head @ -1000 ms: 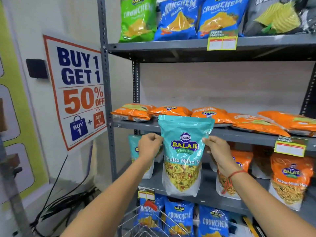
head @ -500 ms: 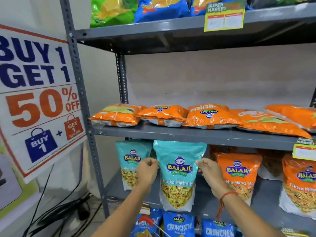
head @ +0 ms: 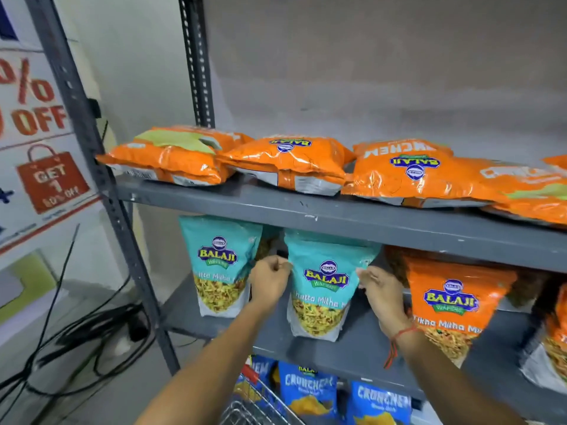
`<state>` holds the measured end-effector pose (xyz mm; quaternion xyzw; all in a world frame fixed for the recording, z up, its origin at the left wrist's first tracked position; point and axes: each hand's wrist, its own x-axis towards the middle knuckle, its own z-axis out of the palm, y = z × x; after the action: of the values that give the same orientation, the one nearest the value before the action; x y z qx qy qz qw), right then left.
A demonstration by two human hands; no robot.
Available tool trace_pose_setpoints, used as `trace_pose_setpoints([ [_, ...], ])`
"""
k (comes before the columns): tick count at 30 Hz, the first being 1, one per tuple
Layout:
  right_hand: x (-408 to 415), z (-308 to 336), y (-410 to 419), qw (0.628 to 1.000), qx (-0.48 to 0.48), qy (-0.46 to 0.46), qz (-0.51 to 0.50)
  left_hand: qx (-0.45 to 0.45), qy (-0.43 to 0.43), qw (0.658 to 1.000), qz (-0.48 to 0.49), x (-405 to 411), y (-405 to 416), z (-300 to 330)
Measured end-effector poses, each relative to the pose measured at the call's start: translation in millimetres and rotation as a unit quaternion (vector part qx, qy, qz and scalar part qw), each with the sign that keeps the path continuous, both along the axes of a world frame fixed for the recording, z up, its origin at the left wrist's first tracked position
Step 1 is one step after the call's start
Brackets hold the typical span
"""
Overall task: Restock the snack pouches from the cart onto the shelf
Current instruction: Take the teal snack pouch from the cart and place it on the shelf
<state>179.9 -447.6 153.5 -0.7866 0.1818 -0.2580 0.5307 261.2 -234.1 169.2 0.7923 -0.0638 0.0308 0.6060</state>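
Frame left: promo sign (head: pixel 36 142). Centre: left hand (head: pixel 270 280) and right hand (head: pixel 379 291) pinch the sides of the teal pouch (head: pixel 322 289), upright on middle shelf (head: pixel 362 345), between second teal pouch (head: pixel 219 265) and orange pouch (head: pixel 451 305). Cart (head: pixel 257 406) bottom centre.

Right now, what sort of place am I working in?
Most likely a small grocery or supermarket aisle: metal shelving stocked with rows of branded snack pouches, a discount promo sign on the wall, and a wire cart below your hands.
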Motion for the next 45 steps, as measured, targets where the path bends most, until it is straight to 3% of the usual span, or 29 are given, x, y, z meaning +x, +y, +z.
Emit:
trace_pose_setpoints([
  [11,5,-29,-9,0.995,0.092,-0.009,0.036,-0.037,0.001,0.998,-0.057,16,-5,-22],
  [14,-9,-44,-6,0.987,0.128,0.022,0.099,-0.055,0.061,0.992,-0.097,16,1,-43],
  [19,-22,-105,5,0.958,0.166,0.136,0.188,0.057,0.163,0.968,-0.182,3,13,-105],
  [25,-6,-137,11,0.955,0.173,0.148,0.192,0.091,0.136,0.976,-0.142,-2,5,-142],
  [37,-1,-127,5,0.954,0.18,0.161,0.179,0.065,0.141,0.982,-0.111,-3,-4,-143],
  [41,-24,-115,12,0.964,0.191,0.124,0.139,0.076,0.088,0.993,-0.022,-24,5,-128],
  [45,-71,-96,14,0.974,0.183,0.098,0.094,0.079,0.034,0.996,-0.028,-51,-3,-102],
])
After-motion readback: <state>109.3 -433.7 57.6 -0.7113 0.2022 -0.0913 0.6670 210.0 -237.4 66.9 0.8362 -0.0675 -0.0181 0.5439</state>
